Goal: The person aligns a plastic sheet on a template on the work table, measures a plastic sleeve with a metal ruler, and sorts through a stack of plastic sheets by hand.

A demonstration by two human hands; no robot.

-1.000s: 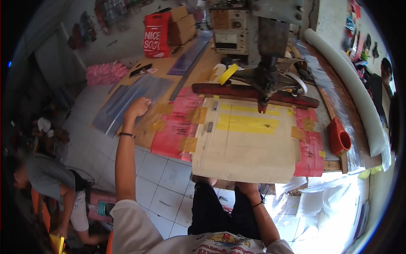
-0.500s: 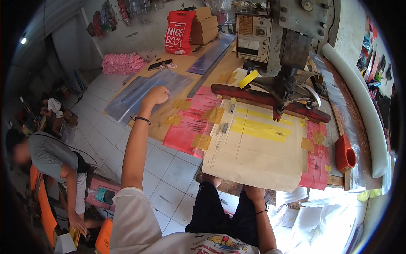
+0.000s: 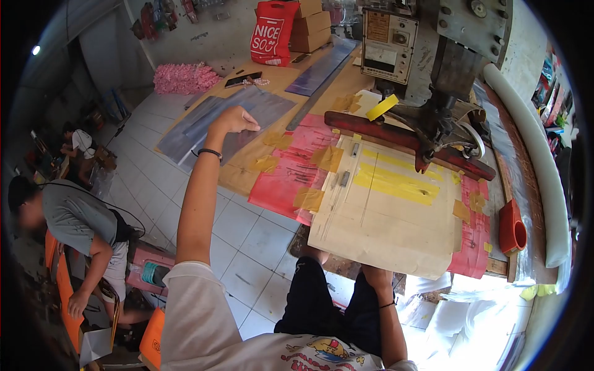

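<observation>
Since earlier, the left hand (image 3: 234,119) is extending its fingers over flat, translucent bluish plastic sheets (image 3: 193,133) (can't tell whether pinching); likely light, slippery, they're inviting edge grips.

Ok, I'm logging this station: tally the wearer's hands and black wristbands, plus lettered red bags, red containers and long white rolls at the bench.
Left hand and right hand: 2
Black wristbands: 2
Lettered red bag: 1
Red container: 1
Long white roll: 1
Total: 7
</observation>
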